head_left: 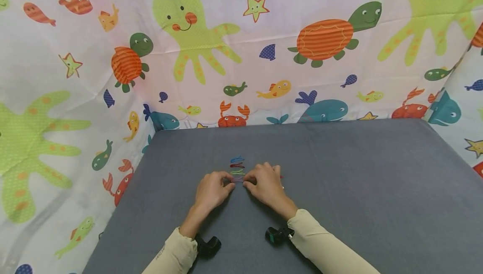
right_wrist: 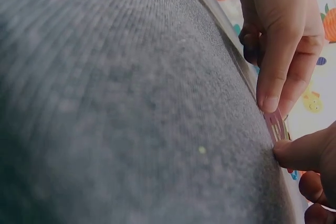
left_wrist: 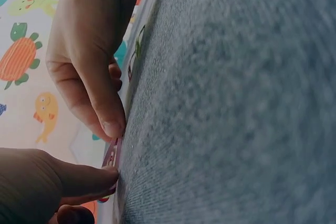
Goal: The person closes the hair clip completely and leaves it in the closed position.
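One purple clip [right_wrist: 275, 125] between left grip [head_left: 213, 188] and right grip [head_left: 266, 185], an end in each pinch.

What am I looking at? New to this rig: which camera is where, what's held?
No robot: a person's two bare hands. The wide picture is from a head camera looking forward and down; the close-ups are from black wrist cameras, one per wrist. On the flat grey fabric-covered surface, a slim blue clip, slim dark red clip and slim light-green clip form a column. Nearest the person, the left hand and right hand pinch opposite ends of a slim pinkish-purple clip. Something red beside the right hand is too hidden to identify.
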### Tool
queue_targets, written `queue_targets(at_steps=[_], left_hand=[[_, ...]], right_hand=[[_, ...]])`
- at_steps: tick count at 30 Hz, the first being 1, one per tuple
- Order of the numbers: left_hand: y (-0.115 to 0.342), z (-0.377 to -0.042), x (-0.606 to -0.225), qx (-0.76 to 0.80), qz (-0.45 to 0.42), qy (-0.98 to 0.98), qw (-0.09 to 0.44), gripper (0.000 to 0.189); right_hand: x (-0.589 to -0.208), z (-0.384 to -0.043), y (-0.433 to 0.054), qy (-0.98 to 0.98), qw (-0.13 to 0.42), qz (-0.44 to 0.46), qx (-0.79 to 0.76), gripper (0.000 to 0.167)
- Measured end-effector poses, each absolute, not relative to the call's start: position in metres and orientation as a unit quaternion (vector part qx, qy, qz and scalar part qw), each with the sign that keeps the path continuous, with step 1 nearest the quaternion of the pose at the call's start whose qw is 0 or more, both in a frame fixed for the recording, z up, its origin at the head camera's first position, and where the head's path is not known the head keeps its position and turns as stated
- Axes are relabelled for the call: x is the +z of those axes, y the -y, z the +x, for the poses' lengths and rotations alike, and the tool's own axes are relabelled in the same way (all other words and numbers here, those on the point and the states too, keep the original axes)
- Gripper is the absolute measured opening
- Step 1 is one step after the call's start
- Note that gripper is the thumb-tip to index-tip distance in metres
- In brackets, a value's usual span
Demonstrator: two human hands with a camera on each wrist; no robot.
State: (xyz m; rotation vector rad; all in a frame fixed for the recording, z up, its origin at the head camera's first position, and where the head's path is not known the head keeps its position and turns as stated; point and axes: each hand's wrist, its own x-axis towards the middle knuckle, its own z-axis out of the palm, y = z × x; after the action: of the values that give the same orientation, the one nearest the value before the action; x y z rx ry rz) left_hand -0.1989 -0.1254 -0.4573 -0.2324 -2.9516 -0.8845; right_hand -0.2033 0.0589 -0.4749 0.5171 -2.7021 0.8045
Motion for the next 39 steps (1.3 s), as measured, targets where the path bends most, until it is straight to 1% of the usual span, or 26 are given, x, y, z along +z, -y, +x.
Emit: queue_targets(at_steps=[9, 24, 28, 33, 36, 39], left_hand=[[0.125, -0.199, -0.460, -0.288, -0.085, 0.953, 0.044, 0.010], [0.121, -0.197, -0.455, -0.291, -0.090, 0.951, 0.050, 0.007], [0.118, -0.194, -0.451, -0.291, -0.097, 0.950, 0.059, 0.006], [0.114, -0.189, -0.448, -0.292, -0.112, 0.947, 0.068, 0.007], [0.112, -0.185, -0.446, -0.293, -0.118, 0.946, 0.069, 0.006], [0.109, -0.184, -0.443, -0.298, -0.122, 0.944, 0.066, 0.006]], right_hand=[[-0.473, -0.203, -0.058, 0.936, 0.143, 0.174, 0.269, 0.004], [-0.472, -0.199, -0.066, 0.929, 0.151, 0.176, 0.289, 0.004], [-0.471, -0.198, -0.069, 0.925, 0.156, 0.174, 0.301, 0.009], [-0.473, -0.194, -0.073, 0.916, 0.159, 0.192, 0.314, 0.023], [-0.474, -0.193, -0.077, 0.909, 0.162, 0.215, 0.319, 0.024], [-0.474, -0.193, -0.082, 0.900, 0.159, 0.234, 0.332, 0.021]])
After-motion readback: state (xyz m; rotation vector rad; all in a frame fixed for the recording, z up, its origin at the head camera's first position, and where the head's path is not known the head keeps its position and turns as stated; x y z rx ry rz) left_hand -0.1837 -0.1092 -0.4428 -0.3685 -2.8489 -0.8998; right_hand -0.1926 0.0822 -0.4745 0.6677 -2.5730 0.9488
